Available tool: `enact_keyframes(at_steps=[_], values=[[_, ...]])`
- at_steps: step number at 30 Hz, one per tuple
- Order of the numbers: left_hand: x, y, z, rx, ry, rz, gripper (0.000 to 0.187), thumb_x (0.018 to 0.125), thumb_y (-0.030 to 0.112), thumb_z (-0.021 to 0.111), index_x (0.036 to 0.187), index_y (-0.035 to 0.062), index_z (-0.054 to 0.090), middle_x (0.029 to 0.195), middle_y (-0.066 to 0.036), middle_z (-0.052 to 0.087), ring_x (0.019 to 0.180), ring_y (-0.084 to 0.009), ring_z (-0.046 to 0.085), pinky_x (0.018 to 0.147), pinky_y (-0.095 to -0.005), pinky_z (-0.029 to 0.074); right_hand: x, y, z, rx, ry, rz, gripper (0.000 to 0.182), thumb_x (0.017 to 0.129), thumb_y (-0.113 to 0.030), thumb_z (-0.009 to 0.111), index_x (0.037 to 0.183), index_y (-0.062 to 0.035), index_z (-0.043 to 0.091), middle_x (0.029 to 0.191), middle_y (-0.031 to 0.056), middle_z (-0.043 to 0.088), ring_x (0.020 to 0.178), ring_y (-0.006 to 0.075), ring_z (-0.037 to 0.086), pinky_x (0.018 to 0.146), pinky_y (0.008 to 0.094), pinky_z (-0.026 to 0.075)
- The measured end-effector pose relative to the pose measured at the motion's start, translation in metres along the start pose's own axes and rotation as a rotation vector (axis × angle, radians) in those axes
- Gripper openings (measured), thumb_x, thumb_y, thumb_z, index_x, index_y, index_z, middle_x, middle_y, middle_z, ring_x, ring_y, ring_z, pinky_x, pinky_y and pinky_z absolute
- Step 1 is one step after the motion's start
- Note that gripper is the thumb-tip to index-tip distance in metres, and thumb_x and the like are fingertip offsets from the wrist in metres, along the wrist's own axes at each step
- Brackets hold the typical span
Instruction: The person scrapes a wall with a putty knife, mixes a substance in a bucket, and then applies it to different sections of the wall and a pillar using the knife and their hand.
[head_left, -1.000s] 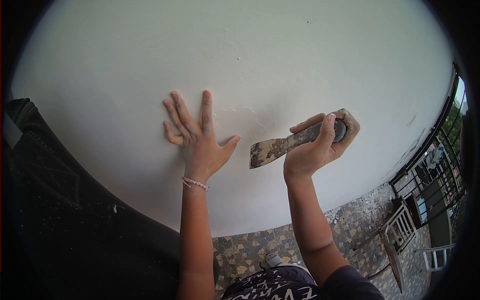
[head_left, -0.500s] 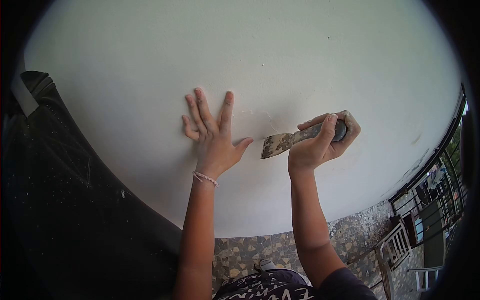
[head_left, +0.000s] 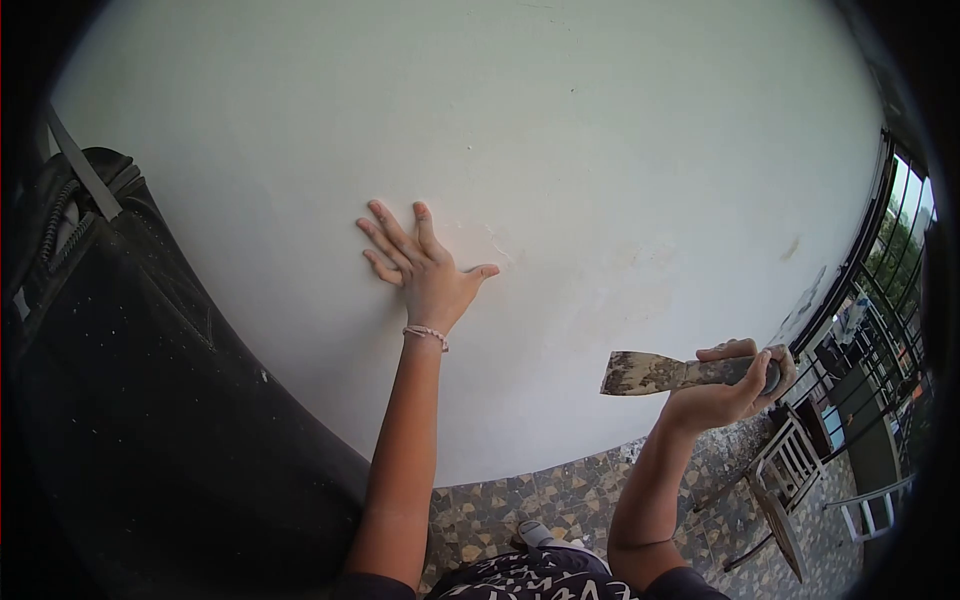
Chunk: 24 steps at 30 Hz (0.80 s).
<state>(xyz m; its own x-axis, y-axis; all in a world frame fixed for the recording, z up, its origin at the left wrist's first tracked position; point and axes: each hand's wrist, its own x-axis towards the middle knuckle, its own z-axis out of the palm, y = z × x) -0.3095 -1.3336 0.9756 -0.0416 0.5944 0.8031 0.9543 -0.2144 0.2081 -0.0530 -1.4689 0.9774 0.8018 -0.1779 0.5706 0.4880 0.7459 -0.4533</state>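
My left hand (head_left: 432, 270) rests on the white wall (head_left: 560, 190) with its fingers spread, a braided bracelet (head_left: 425, 333) round the wrist. Beside its thumb, a thin ragged line of lifted or cracked paint (head_left: 497, 242) marks the surface. Lower and to the right, my right hand (head_left: 735, 390) is wrapped round the dark handle of a putty knife (head_left: 645, 374). The blade is stained and crusted, points left, and appears to be held off the wall.
A large dark cover or bag (head_left: 180, 400) speckled with white stands at left. A mosaic-patterned floor (head_left: 500, 500) lies below. At right are a slatted chair (head_left: 790, 465), a white metal frame (head_left: 880, 510) and a barred railing (head_left: 900, 240).
My right hand has moved down and right with the putty knife, away from the cracked patch. My left hand stays spread on the wall while the view has shifted.
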Motion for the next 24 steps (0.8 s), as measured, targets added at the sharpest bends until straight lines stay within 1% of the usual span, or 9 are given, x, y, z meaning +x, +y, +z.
enact_keyframes(at_steps=[7,10,14,15,18,19,21,23,24], values=[[-0.004,-0.011,0.006,0.030,0.020,0.040,0.132,0.068,0.044,0.086,0.151,0.0045,-0.008,0.148,-0.037,-0.029,0.136,-0.0556,-0.030,0.104,-0.0714,-0.010,0.011,-0.011,-0.059,-0.023,-0.103,-0.015,0.024,0.097,-0.022,0.041,0.111,-0.0039,0.046,0.052,0.0075,0.048,0.038,0.0129,0.038,0.048,0.0251,0.034],[-0.009,0.003,-0.003,-0.047,-0.061,-0.031,0.132,0.071,0.042,0.085,0.152,0.0056,-0.013,0.149,-0.037,-0.029,0.136,-0.0555,-0.030,0.105,-0.0702,-0.010,0.013,-0.022,-0.082,-0.091,-0.081,0.030,0.026,0.097,-0.024,0.042,0.112,-0.0034,0.046,0.053,0.0073,0.048,0.039,0.0132,0.039,0.049,0.0248,0.035],[-0.024,0.019,0.011,-0.015,0.002,-0.023,0.131,0.074,0.046,0.081,0.151,0.0028,-0.016,0.149,-0.037,-0.028,0.139,-0.0523,-0.027,0.107,-0.0702,-0.002,0.024,-0.020,-0.117,-0.166,-0.111,0.047,0.027,0.097,-0.026,0.043,0.111,-0.0028,0.045,0.053,0.0070,0.048,0.038,0.0135,0.038,0.048,0.0249,0.034],[-0.033,0.018,0.027,0.001,0.025,0.044,0.118,0.083,0.050,0.071,0.152,0.0007,-0.012,0.152,-0.036,-0.023,0.142,-0.0524,-0.020,0.109,-0.0687,0.002,0.026,-0.018,-0.122,-0.183,-0.122,0.066,0.023,0.095,-0.025,0.041,0.106,-0.0046,0.042,0.054,0.0080,0.047,0.036,0.0123,0.039,0.043,0.0230,0.033],[-0.080,0.028,0.082,0.097,-0.159,0.164,0.103,0.091,0.051,0.059,0.153,-0.0009,-0.006,0.155,-0.033,-0.016,0.143,-0.0527,-0.014,0.110,-0.0670,0.003,0.022,0.001,-0.143,-0.234,-0.084,0.005,0.025,0.098,-0.026,0.041,0.109,-0.0050,0.047,0.053,0.0064,0.048,0.039,0.0132,0.038,0.056,0.0241,0.038],[-0.098,0.036,0.093,0.048,-0.227,0.204,0.094,0.094,0.048,0.054,0.154,0.0010,-0.001,0.159,-0.026,-0.010,0.144,-0.0520,-0.010,0.111,-0.0668,0.004,0.020,0.008,-0.150,-0.256,-0.044,0.011,0.024,0.098,-0.028,0.041,0.107,-0.0058,0.048,0.052,0.0055,0.048,0.041,0.0128,0.038,0.067,0.0263,0.041],[-0.135,0.056,0.117,0.008,-0.462,0.346,0.090,0.094,0.047,0.055,0.156,0.0101,0.002,0.163,-0.014,-0.006,0.148,-0.0432,-0.009,0.113,-0.0648,0.005,0.020,0.037,-0.176,-0.316,-0.060,-0.121,0.023,0.096,-0.024,0.040,0.108,-0.0045,0.044,0.052,0.0064,0.048,0.039,0.0123,0.040,0.051,0.0243,0.035],[-0.175,0.071,0.171,-0.036,-0.713,0.785,0.082,0.094,0.047,0.054,0.157,0.0217,0.008,0.164,-0.003,0.001,0.150,-0.0339,-0.005,0.114,-0.0624,0.005,0.025,0.054,-0.194,-0.317,-0.046,-0.095,0.024,0.096,-0.023,0.040,0.110,-0.0041,0.043,0.055,0.0072,0.049,0.040,0.0122,0.041,0.048,0.0240,0.035],[-0.186,0.088,0.178,-0.010,-0.756,0.891,0.079,0.094,0.048,0.053,0.157,0.0245,0.011,0.164,-0.001,0.002,0.151,-0.0310,-0.004,0.115,-0.0617,0.004,0.027,0.063,-0.203,-0.318,-0.038,-0.082,0.024,0.095,-0.022,0.040,0.110,-0.0040,0.043,0.057,0.0077,0.049,0.041,0.0122,0.041,0.046,0.0238,0.035]])
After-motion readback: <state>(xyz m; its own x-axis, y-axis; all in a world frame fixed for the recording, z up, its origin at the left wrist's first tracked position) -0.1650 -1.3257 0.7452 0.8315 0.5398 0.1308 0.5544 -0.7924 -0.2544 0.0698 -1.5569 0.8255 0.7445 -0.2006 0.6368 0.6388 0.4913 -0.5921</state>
